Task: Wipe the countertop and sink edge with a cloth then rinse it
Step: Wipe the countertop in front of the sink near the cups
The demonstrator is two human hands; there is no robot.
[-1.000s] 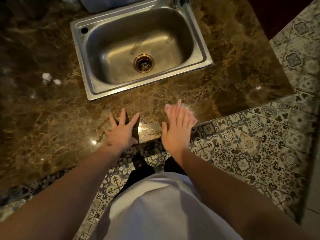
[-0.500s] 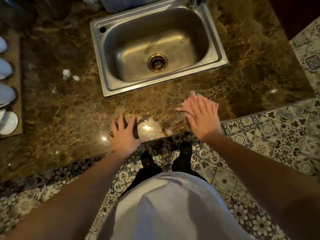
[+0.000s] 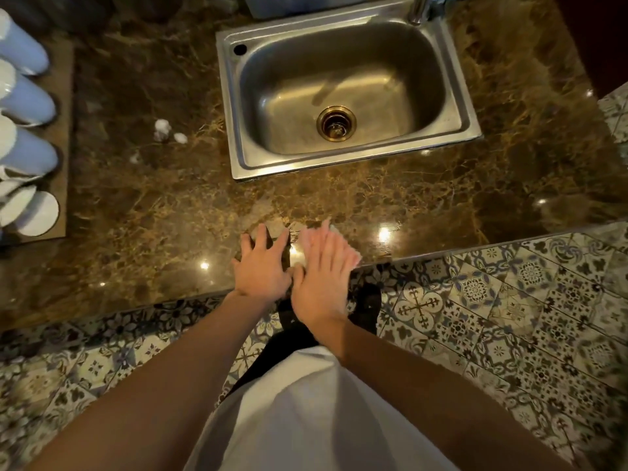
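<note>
**Wiping stroke swings back toward the left hand**

Hands sit close together at the front edge of the glossy brown marble countertop (image 3: pixel 170 212). Half a second ago the right hand (image 3: pixel 321 277) was out to the right, well apart from the left; now it has swept back leftward and lies just beside the left hand (image 3: pixel 263 266), thumbs nearly touching. The right hand is flat, fingers straight and together, pressing down a pale thin cloth (image 3: pixel 353 258) of which only slivers show past the fingertips and the outer edge of the palm. The left hand rests on the stone with fingers spread and relaxed, holding nothing, and has kept to the same spot at the edge throughout.

This looks like one pass of a side-to-side wipe along the front strip of the counter, so the task appears to be in its early part. The rectangular stainless steel sink (image 3: pixel 353 158) lies well beyond the hands, its rim not yet reached, and small white crumpled bits (image 3: pixel 162 128) lie on the stone left of it. Rinsing remains undone: the basin shows no running water.
</note>
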